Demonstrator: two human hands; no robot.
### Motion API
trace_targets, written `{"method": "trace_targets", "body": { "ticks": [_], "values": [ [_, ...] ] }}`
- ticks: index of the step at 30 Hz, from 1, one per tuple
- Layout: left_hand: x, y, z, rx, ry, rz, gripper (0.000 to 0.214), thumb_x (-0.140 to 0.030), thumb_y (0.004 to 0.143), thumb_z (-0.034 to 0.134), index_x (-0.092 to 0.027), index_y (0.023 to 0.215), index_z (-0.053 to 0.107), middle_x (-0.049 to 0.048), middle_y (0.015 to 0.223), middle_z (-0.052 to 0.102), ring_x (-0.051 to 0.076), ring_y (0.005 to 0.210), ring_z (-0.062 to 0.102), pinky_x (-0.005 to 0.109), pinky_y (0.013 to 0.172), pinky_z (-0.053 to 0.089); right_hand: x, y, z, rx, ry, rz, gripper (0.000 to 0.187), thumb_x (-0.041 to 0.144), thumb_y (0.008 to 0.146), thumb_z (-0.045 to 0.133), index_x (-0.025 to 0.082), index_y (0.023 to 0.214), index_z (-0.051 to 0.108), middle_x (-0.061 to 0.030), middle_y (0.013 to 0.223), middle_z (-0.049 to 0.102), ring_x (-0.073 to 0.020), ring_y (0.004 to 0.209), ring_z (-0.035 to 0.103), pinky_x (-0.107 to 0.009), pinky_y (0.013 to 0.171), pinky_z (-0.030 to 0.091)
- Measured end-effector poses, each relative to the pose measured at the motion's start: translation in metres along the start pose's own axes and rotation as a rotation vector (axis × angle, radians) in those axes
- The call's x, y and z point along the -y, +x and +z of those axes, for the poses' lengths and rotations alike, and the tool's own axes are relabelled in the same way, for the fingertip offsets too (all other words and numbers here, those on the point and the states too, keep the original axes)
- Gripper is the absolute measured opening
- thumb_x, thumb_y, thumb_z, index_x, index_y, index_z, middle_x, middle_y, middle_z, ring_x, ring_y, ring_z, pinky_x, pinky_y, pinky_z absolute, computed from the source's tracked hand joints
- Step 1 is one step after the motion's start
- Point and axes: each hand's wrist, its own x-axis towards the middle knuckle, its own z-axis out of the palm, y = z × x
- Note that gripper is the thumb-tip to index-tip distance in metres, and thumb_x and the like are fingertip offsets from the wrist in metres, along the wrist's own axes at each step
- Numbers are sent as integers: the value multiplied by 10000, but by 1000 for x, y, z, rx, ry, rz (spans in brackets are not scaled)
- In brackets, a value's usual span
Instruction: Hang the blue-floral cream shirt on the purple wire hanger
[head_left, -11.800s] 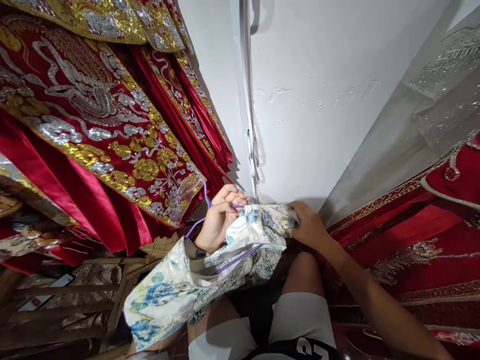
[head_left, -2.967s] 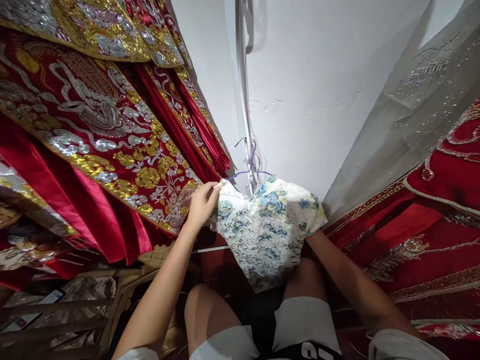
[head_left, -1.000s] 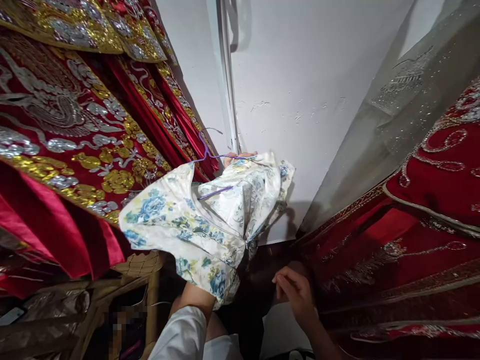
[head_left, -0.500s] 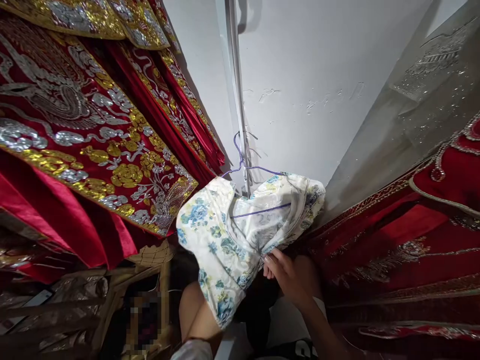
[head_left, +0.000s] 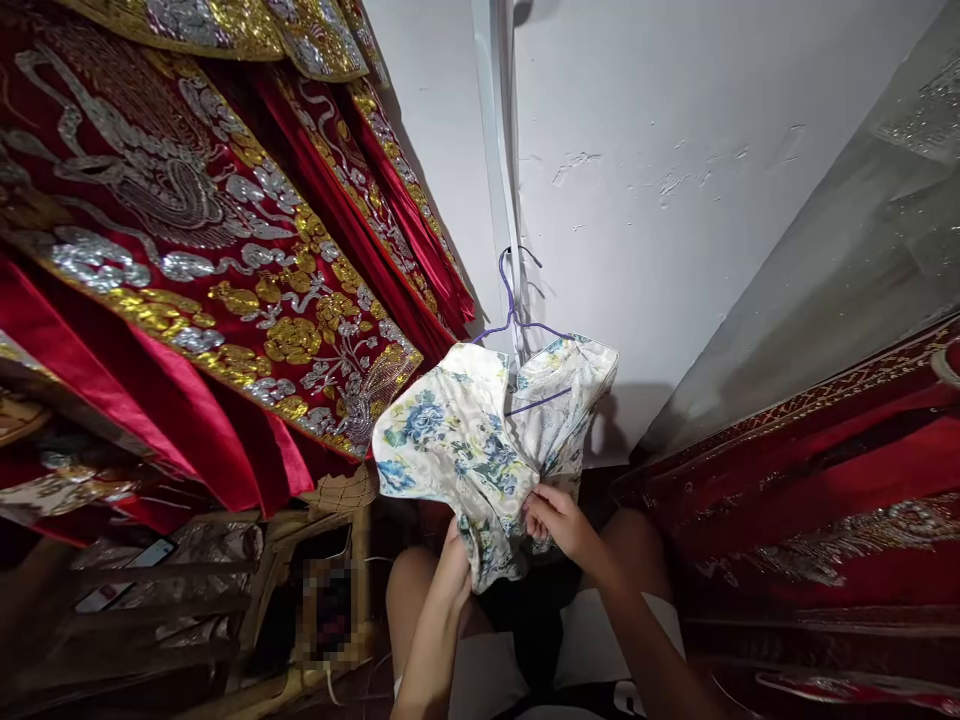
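Note:
A white sleeveless blouse (head_left: 442,430) with blue and yellow-green flowers hangs on a purple wire hanger (head_left: 511,318), its neckline open in front. My right hand (head_left: 556,520) pinches the front edge of the blouse just below the neck opening; what lies under the fingertips is too small to make out. At the lower left hem is my left hand (head_left: 452,565), touching the cloth. Its fingers are tucked behind the fabric and hidden.
The hanger hooks at a white vertical strip (head_left: 501,150) on the wall. Red sequined embroidered cloth (head_left: 247,270) hangs at left, more red cloth (head_left: 840,480) at right. A wooden bamboo frame (head_left: 360,570) stands low at left, near a phone (head_left: 127,575).
The left hand has come into view at the hem from behind the blouse. The blouse's lower part is drawn in and its right side hangs narrower. The right hand stays at the front edge.

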Motion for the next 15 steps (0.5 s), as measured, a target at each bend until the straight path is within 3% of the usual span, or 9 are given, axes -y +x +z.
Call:
{"method": "trace_targets", "body": {
  "ticks": [4, 10, 15],
  "values": [
    [-8, -2, 24, -2, -121, -51, 440, -403, 561, 809, -198, 935, 704, 61, 844, 750, 272, 902, 732, 388, 815, 590, -3, 7, 11, -15, 146, 4, 461, 645, 744, 690, 208, 707, 548, 35, 497, 529, -112, 441, 473, -241, 445, 339],
    [-18, -5, 25, -15, -165, -84, 500, -335, 493, 832, -207, 957, 698, 57, 864, 747, 286, 977, 714, 373, 841, 578, -8, 4, 6, -77, 104, 18, 509, 698, 726, 686, 208, 722, 548, 31, 508, 539, -107, 436, 458, -241, 433, 309],
    [-13, -8, 33, 36, -151, -148, 533, -387, 467, 855, -213, 941, 685, 56, 813, 732, 292, 963, 712, 391, 829, 579, -9, 5, 1, -112, 82, -87, 462, 649, 741, 691, 214, 724, 537, 36, 538, 549, -103, 467, 462, -247, 467, 340]
  ]
}}
